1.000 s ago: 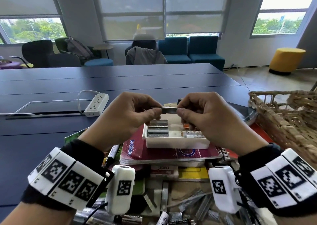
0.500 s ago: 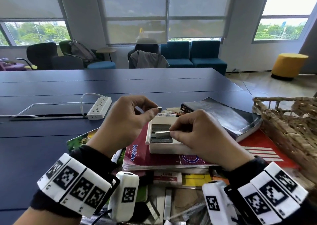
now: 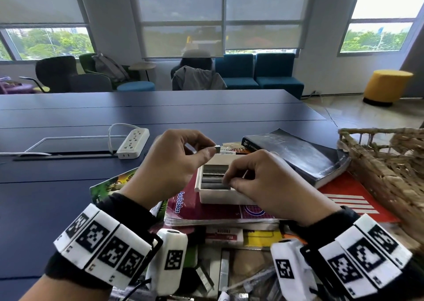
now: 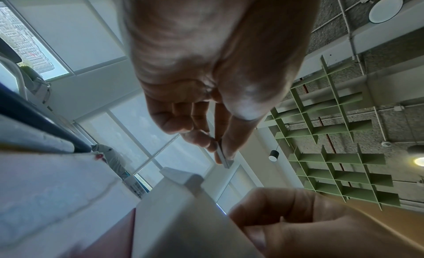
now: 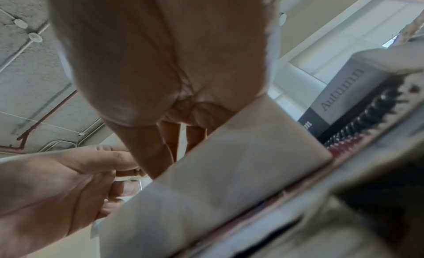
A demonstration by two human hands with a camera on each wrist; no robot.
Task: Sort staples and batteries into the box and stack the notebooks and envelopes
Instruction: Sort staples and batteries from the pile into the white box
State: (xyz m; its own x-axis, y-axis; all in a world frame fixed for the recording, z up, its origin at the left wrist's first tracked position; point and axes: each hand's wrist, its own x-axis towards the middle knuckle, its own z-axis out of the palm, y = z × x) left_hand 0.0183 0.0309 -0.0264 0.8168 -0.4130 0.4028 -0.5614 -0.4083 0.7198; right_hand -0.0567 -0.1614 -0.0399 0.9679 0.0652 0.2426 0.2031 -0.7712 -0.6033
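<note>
**Staples held over the box**

Dark blue table (image 3: pixel 68 209) is seen under a heap of stationery. Nearest the camera, loose staple strips (image 3: pixel 223 268) and small packets are scattered at the table edge. Just beyond, a white box (image 3: pixel 220 198) is set on a maroon notebook (image 3: pixel 190 205), which is stacked on other books. Rows of staples (image 3: pixel 212 180) are laid in the box's left compartment. The right hand (image 3: pixel 266 186) is lowered over the box, with thumb and forefinger pinched on a staple strip at the front rows; the rest of the box is hidden by it. The left hand (image 3: pixel 169 167) is held above the box's left side, and a short staple piece (image 3: pixel 217 148) is pinched between its thumb and forefinger, as is confirmed by the left wrist view (image 4: pixel 223 155). To the right, a black book (image 3: pixel 298 153) is laid on a red notebook (image 3: pixel 358 203), beside a wicker basket (image 3: pixel 390 163). Farther left, a power strip (image 3: pixel 133 142) is seen on the table. Chairs and windows are seen at the back.
</note>
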